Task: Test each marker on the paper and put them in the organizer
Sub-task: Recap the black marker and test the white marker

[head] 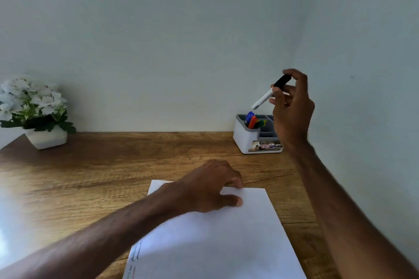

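- Head view: pale walls (158, 29) meet in a corner at the upper right of the frame, above a wooden table (102, 165).
- A white pot of white flowers (34, 108) stands at the left of the frame, on the table's far edge.
- A sheet of paper (215, 244) lies at lower centre, with wavy coloured test lines (136, 256) along its lower left edge.
- The left hand (208, 186) rests on the paper's far end, fingers loosely bent, tips pressing the sheet, holding nothing.
- The right hand (292, 106), at right of centre, is raised and pinches a black-capped marker (266, 95), tilted with the white barrel pointing down-left.
- Just below it, the white organizer (243, 138) stands by the wall, with blue, orange-red and green markers (250, 119) in its rear left compartment.
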